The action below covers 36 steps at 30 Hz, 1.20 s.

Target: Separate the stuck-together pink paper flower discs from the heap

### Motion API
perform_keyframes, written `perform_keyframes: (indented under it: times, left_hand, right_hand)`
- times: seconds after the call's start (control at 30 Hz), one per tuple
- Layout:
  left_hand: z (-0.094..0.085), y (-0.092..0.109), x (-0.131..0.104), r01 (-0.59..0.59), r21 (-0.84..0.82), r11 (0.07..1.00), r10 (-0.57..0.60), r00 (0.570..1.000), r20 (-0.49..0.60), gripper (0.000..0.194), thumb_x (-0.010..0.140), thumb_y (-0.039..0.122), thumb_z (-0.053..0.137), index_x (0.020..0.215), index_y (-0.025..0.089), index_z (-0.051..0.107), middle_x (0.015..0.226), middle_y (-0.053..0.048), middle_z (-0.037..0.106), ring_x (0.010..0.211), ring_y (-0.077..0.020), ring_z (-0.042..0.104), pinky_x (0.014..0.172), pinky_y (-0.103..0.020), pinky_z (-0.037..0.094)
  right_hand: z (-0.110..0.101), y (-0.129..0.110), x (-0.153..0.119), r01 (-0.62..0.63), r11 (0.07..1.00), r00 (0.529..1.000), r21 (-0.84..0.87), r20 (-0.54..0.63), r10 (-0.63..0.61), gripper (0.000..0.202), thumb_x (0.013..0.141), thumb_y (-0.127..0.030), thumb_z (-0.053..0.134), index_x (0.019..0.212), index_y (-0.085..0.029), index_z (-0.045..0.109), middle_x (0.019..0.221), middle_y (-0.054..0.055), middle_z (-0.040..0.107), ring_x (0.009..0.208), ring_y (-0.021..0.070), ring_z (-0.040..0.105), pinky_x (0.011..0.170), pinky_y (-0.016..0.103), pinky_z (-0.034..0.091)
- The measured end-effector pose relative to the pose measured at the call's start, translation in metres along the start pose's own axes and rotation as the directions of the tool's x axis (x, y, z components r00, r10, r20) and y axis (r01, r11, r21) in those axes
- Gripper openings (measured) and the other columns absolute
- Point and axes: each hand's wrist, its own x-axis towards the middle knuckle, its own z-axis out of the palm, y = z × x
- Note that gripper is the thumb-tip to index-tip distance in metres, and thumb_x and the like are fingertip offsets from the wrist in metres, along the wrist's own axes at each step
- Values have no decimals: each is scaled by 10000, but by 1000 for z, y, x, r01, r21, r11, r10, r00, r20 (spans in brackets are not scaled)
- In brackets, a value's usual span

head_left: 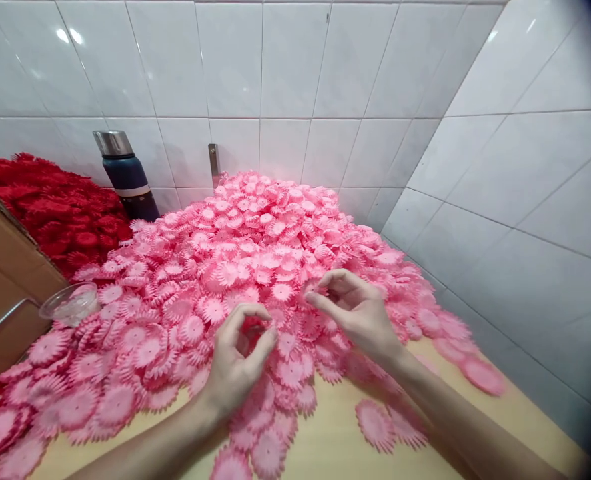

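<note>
A large heap of pink, fringed flower-like discs (275, 227) covers much of the pale tabletop (330, 433). My left hand (240, 353) is over the front of the heap, thumb and fingers curled toward each other; whatever may be between the fingertips is too small to make out. To its right and a little farther back, my right hand (358, 310) has thumb and forefinger drawn together over the pink discs. What it pinches, if anything, cannot be told from the discs behind. The two hands are apart.
A dark blue bottle (128, 180) with a steel cap stands behind the heap at left. Red fringed pieces (65, 213) are piled beyond a cardboard box (10, 287). A clear plastic container (73, 303) sits by the box. Tiled walls (285, 60) rise behind and at right.
</note>
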Motion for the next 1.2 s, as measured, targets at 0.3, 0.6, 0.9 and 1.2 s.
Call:
perform_keyframes:
  times: [0.3,0.6,0.9,1.2]
  left_hand:
    - [0,-2,-2,30,-16,999,-29,999,20,44,892,213,595,865,188,571,836,-7,577,777,-135,566,706,-258,473]
    - [0,-2,0,21,42,999,-27,988,154,137,837,283,674,830,157,620,820,-42,629,768,-166,591,714,-301,473]
    - [-1,-3,1,84,109,990,-101,981,164,197,738,294,771,771,154,636,778,-42,655,738,-174,598,700,-302,471]
    - [1,-3,1,159,78,984,-173,962,210,211,742,328,762,783,147,661,794,-59,676,740,-181,607,693,-298,484]
  right_hand:
    - [9,-1,-12,-82,997,968,-12,236,83,168,818,-215,707,832,-199,540,743,-17,583,678,116,562,622,255,467]
    - [19,-2,-22,-3,996,913,-91,405,40,157,885,-222,594,849,-215,441,754,-26,482,646,110,471,572,259,415]
    - [20,2,-24,78,983,915,-168,403,-4,189,871,-217,600,810,-211,422,723,-36,444,602,99,407,528,245,358]
    - [20,4,-24,-28,994,905,-108,419,71,235,873,-335,637,772,-203,470,655,-36,525,557,96,482,505,233,385]
